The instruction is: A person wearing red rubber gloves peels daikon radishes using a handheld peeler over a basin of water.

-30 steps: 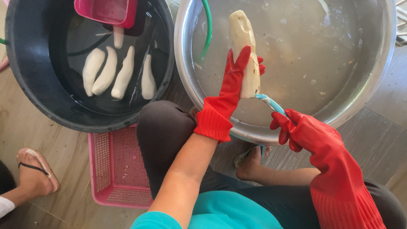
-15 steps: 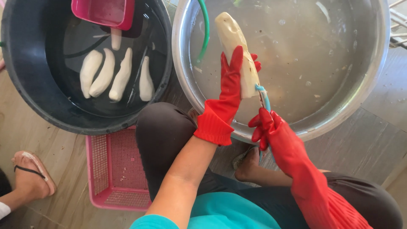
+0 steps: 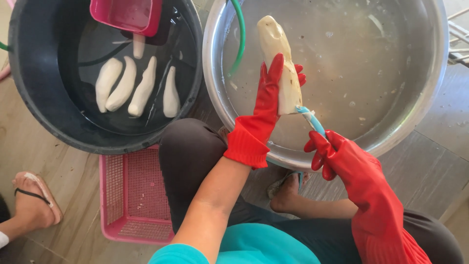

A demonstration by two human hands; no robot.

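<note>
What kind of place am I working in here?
Likely a home or small food-prep wash area on the floor: a steel basin of water, a black tub holding peeled roots, and a pink basket.

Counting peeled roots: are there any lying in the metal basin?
No, the peeled roots lie in the dark tub; the metal basin holds only cloudy water.

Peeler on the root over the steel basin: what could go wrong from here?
1. The left hand grips the wet root in a slick rubber glove; the grip may slip and drop it into the steel basin.
2. The peeler in the right hand works at the root's lower end, close to the left fingers; a skid could nick the glove.
</note>
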